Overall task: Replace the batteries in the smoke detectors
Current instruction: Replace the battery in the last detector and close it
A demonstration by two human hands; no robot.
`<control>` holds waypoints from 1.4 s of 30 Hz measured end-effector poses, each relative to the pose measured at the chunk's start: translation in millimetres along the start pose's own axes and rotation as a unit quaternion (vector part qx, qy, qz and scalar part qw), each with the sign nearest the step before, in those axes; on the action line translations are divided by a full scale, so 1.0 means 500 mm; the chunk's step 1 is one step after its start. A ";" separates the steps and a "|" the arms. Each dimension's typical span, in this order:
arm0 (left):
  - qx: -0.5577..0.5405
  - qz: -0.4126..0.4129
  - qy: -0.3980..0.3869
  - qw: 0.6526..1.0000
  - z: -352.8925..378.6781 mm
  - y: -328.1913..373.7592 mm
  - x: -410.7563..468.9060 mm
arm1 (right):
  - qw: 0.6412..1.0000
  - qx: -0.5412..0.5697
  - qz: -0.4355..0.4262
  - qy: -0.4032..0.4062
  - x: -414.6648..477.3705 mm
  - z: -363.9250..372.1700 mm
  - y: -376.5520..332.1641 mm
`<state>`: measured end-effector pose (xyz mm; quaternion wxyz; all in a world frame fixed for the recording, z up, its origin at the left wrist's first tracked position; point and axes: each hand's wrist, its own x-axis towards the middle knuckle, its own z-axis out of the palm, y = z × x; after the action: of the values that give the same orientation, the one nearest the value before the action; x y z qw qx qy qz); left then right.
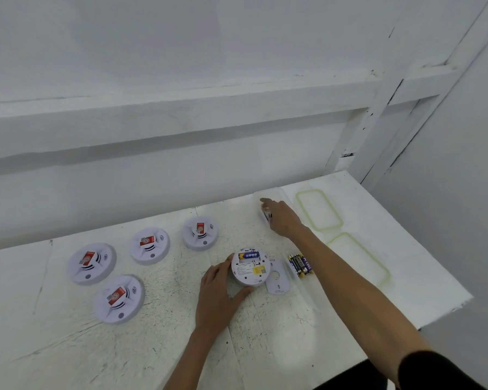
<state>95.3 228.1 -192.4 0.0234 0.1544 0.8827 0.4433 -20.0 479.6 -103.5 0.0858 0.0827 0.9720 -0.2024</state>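
My left hand (217, 294) grips the rim of an upturned white smoke detector (251, 270) on the white table (265, 347). Its open battery bay shows one blue battery (248, 255). The detector's loose back cover (277, 277) lies just to its right. Beside the cover lie several dark batteries (300, 264) with yellow ends. My right hand (282, 218) reaches to the back of the table, over a clear box (258, 195). It pinches a small pale battery (265, 213), and its index finger points forward.
Several more smoke detectors sit face up with red stickers at the left: (91, 263), (150, 244), (200, 233), (119, 298). Two clear lids with green seals (319, 210), (361, 258) lie at the right near the table edge. A white wall stands behind.
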 end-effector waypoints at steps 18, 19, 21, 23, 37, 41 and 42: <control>0.004 -0.010 0.003 1.000 -0.006 0.008 -0.002 | 0.990 0.081 -0.052 0.104 0.018 -0.026 0.046; 0.005 -0.009 0.004 1.000 -0.007 0.009 -0.003 | 0.984 0.115 -0.034 0.134 0.011 -0.033 0.047; 0.004 -0.008 0.003 1.000 -0.006 0.012 -0.004 | 0.973 0.155 -0.018 0.169 -0.007 -0.041 0.046; 0.000 -0.006 0.006 1.000 -0.006 0.015 -0.004 | 0.967 0.175 -0.032 0.181 -0.029 -0.047 0.039; -0.025 0.000 -0.009 1.000 0.004 -0.002 0.001 | 0.978 0.139 -0.113 0.109 -0.206 0.074 -0.079; -0.067 0.000 0.024 0.997 -0.001 0.011 -0.004 | 0.984 0.134 -0.063 0.097 -0.217 0.094 -0.092; -0.070 -0.001 0.025 0.997 -0.002 0.016 -0.006 | 0.984 0.137 -0.056 0.097 -0.220 0.097 -0.094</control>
<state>99.9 230.7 -185.8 0.0126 0.1399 0.8501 0.5075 84.0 403.5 -107.8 -0.0329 0.0587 0.9418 -0.3294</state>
